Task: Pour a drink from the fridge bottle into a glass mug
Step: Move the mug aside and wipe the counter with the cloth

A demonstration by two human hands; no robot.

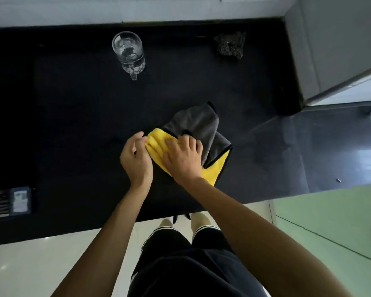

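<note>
Our left hand (136, 157) pinches the edge of the yellow-and-grey cloth (194, 123), our right hand (183, 160) grips its folds on the black counter (73, 125), the glass mug (129, 52) upright well beyond.

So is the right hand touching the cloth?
Touching: the head view shows the right hand lying on the cloth, fingers curled on its yellow fold.

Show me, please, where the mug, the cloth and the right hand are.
mug (129, 53): head view, middle of its glass body.
cloth (198, 123): head view, on its grey side.
right hand (185, 159): head view, on the back of the hand.
</note>
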